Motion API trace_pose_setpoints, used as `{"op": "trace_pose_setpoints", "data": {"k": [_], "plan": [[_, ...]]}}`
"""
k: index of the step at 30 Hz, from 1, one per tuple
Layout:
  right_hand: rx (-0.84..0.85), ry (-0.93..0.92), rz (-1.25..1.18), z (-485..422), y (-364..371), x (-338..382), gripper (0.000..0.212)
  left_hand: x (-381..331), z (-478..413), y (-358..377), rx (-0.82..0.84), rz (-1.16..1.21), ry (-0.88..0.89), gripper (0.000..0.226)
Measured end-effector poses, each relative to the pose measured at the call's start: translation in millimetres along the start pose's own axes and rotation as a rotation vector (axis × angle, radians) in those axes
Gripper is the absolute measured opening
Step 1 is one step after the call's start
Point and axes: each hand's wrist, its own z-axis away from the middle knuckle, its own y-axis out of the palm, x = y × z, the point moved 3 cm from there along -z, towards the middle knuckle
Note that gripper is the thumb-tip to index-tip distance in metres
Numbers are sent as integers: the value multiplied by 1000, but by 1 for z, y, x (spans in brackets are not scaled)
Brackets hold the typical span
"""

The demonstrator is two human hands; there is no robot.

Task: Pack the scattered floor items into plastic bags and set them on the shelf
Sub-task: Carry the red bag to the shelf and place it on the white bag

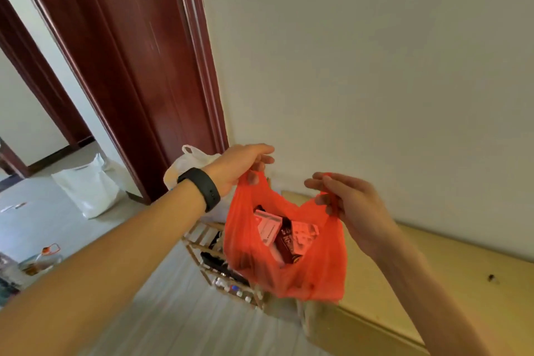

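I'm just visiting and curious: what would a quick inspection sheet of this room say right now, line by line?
Surface: pale floor, blurred; a light wooden top runs along the wall on the right.
Job's things: orange plastic bag held up in the air, mouth open, with small boxes inside; slatted wooden shelf below it, holding dark items and small bottles.
Clutter: white plastic bags on the floor by the doorway; another white bag behind the wrist; oil bottle at left.
Grippers: left hand pinches one handle, right hand the other; black wristband on the left wrist.
Cables: nothing seen.
Surroundings: dark red door frame, plain white wall.
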Motion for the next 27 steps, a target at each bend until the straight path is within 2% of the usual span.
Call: {"op": "trace_pose_setpoints", "data": {"k": [12, 14, 19, 22, 27], "plan": [[-326, -262, -106, -189, 117, 97, 19, -127, -190, -133, 222, 36, 162, 26], [-354, -304, -120, -210, 130, 112, 19, -152, -217, -147, 218, 73, 212, 24], [-320, -356, -79, -262, 159, 131, 19, -185, -279, -193, 160, 193, 238, 18], [-297, -330, -55, -300, 171, 120, 21, -180, -314, -217, 135, 149, 226, 17], [-227, -227, -76, -364, 191, 82, 25, -151, -373, -244, 87, 56, 202, 28]]}}
